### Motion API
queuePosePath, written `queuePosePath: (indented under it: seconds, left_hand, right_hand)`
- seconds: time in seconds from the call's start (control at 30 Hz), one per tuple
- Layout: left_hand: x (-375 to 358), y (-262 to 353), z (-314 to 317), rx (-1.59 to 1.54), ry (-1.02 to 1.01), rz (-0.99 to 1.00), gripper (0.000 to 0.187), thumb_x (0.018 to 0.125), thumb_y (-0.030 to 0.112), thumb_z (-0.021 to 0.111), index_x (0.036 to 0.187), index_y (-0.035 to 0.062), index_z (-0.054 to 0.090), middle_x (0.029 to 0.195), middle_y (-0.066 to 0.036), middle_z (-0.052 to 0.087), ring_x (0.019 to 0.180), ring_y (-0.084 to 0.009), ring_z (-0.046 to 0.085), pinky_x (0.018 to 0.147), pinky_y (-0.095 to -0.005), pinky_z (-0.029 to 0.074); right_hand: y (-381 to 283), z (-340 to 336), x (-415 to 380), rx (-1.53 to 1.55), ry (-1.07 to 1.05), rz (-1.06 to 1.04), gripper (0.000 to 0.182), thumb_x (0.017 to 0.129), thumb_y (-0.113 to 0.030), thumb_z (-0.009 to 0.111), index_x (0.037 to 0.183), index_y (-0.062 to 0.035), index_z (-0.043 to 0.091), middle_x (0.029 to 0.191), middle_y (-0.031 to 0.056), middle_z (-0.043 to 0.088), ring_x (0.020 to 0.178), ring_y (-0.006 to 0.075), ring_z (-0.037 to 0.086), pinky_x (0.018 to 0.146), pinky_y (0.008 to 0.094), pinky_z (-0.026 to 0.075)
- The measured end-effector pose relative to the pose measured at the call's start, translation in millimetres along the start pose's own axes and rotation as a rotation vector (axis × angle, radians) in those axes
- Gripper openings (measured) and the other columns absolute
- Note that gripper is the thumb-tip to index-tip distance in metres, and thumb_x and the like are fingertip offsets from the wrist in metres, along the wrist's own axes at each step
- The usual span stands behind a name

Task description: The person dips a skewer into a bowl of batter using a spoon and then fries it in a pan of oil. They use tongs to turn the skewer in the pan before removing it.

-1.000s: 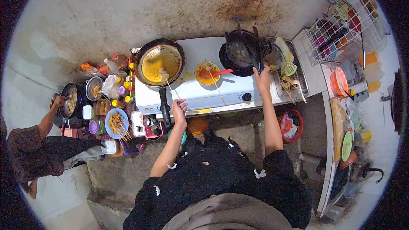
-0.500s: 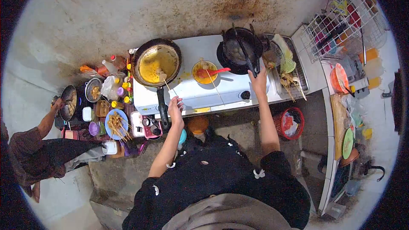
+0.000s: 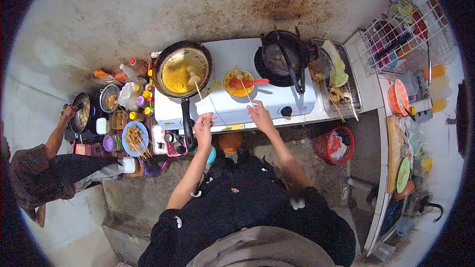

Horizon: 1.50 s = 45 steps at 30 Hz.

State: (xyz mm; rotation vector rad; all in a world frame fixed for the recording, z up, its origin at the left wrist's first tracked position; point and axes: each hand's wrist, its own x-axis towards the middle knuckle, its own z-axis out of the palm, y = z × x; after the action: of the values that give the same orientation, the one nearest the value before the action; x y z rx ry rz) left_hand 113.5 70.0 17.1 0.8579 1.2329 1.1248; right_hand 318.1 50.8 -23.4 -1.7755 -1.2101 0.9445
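**Right grip [image 3: 259, 116] pinches the bowl skewer [image 3: 247, 94] by its near end**

The skewer's long axis runs forward and slightly left from those fingers, its coated end inside the bowl [image 3: 237, 96]; the right hand is nearer to it. Yellow mixture and a red spoon [image 3: 257, 82] share that bowl. The left grip [image 3: 203, 124] is loosely curled beside the frying pan's handle [image 3: 187, 116]; whether it holds the pan skewer [image 3: 198, 90] I cannot tell. That stick slants from yellow liquid over the frying pan [image 3: 157, 71]'s near rim, towards the left hand. A blue plate [image 3: 126, 131] carries more skewers [image 3: 134, 141].
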Motion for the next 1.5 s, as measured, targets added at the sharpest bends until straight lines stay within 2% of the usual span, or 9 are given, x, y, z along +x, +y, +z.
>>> queuePosePath:
  seconds: [0.13, 0.23, 0.37, 0.47, 0.6, 0.67, 0.77, 0.97, 1.5]
  left_hand:
    - [-13.0, 5.2, 5.4, 0.042, -0.127, -0.016, 0.02, 0.084, 0.021, 0.046, 0.085, 0.0022, 0.052, 0.077, -0.003, 0.056, 0.067, -0.0074, 0.046, 0.065, -0.0203, 0.037]
    - [-19.5, 4.8, 7.5, 0.012, -0.188, -0.04, 0.02, 0.083, 0.021, 0.046, 0.085, 0.0017, 0.053, 0.076, -0.003, 0.056, 0.068, -0.0067, 0.046, 0.066, -0.0206, 0.036]
    - [-24.0, 0.9, 6.1, 0.11, -0.28, -0.046, 0.022, 0.083, 0.021, 0.045, 0.087, 0.0009, 0.053, 0.072, -0.001, 0.055, 0.066, -0.0061, 0.045, 0.065, -0.0192, 0.035]
    - [-28.1, -2.4, 3.4, 0.089, -0.309, -0.109, 0.021, 0.083, 0.019, 0.044, 0.087, 0.0006, 0.053, 0.072, -0.001, 0.055, 0.066, -0.0063, 0.044, 0.066, -0.0191, 0.035]
    - [-30.9, -3.2, 2.2, 0.097, -0.347, -0.091, 0.021, 0.084, 0.018, 0.043, 0.086, -0.0003, 0.053, 0.071, -0.002, 0.055, 0.067, -0.0072, 0.046, 0.066, -0.0196, 0.036]
    - [-31.9, -0.3, 3.1, 0.107, -0.347, -0.084, 0.021, 0.084, 0.018, 0.043, 0.086, -0.0006, 0.053, 0.071, -0.003, 0.055, 0.067, -0.0075, 0.046, 0.066, -0.0198, 0.036]
    - [-32.7, 3.1, 3.6, 0.103, -0.323, -0.065, 0.021, 0.084, 0.018, 0.043, 0.085, -0.001, 0.053, 0.07, -0.003, 0.055, 0.067, -0.008, 0.047, 0.067, -0.0204, 0.036]
    - [-29.9, 7.1, 1.0, 0.159, -0.317, -0.036, 0.02, 0.084, 0.016, 0.043, 0.084, -0.0013, 0.053, 0.07, -0.004, 0.055, 0.068, -0.0081, 0.047, 0.067, -0.0207, 0.037]
    - [-28.3, -1.3, -2.3, 0.178, -0.325, -0.01, 0.02, 0.084, 0.016, 0.043, 0.084, -0.001, 0.054, 0.069, -0.004, 0.056, 0.067, -0.0082, 0.048, 0.066, -0.0205, 0.037]
  right_hand:
    - [7.0, 0.7, 16.4, -0.166, -0.075, 0.056, 0.043, 0.081, -0.034, 0.047, 0.107, -0.0017, 0.038, 0.07, 0.0115, 0.056, 0.061, 0.0183, 0.055, 0.057, 0.0294, 0.043]
    - [15.4, 1.0, 27.2, -0.146, 0.139, 0.037, 0.044, 0.081, -0.035, 0.047, 0.108, -0.0015, 0.037, 0.072, 0.01, 0.055, 0.058, 0.014, 0.051, 0.054, 0.0269, 0.041]
    - [5.2, -12.7, 54.6, 0.262, 0.24, 0.078, 0.053, 0.081, -0.036, 0.049, 0.118, -0.0021, 0.033, 0.066, 0.0044, 0.05, 0.054, 0.0092, 0.044, 0.051, 0.0224, 0.038]
    - [5.0, -11.4, 79.0, 0.383, 0.191, 0.015, 0.036, 0.083, -0.03, 0.046, 0.107, -0.003, 0.047, 0.064, 0.0013, 0.051, 0.053, 0.0068, 0.043, 0.049, 0.0213, 0.037]
    - [-8.5, -14.3, 80.9, 0.218, 0.271, -0.067, 0.025, 0.084, -0.024, 0.044, 0.094, -0.0037, 0.055, 0.064, 0.0027, 0.052, 0.053, 0.0084, 0.044, 0.049, 0.0223, 0.037]
    - [-32.9, -21.6, 67.9, -0.047, 0.415, -0.3, 0.024, 0.084, -0.022, 0.043, 0.087, -0.0032, 0.058, 0.071, 0.0097, 0.058, 0.064, 0.0252, 0.056, 0.059, 0.0323, 0.042]
    - [-35.2, -22.8, 64.6, -0.239, 0.437, -0.494, 0.023, 0.083, -0.02, 0.043, 0.084, -0.0024, 0.057, 0.074, 0.0135, 0.058, 0.071, 0.0303, 0.056, 0.062, 0.0354, 0.042]
    - [-37.2, -19.9, 57.3, 0.01, 0.409, -0.057, 0.022, 0.084, -0.018, 0.04, 0.079, -0.003, 0.056, 0.068, 0.0124, 0.057, 0.067, 0.0258, 0.057, 0.061, 0.0351, 0.042]
    - [-60.2, -39.2, 36.8, -0.172, 0.608, -0.212, 0.019, 0.084, -0.014, 0.038, 0.081, -0.002, 0.053, 0.069, 0.0146, 0.055, 0.067, 0.0294, 0.055, 0.059, 0.0368, 0.04]
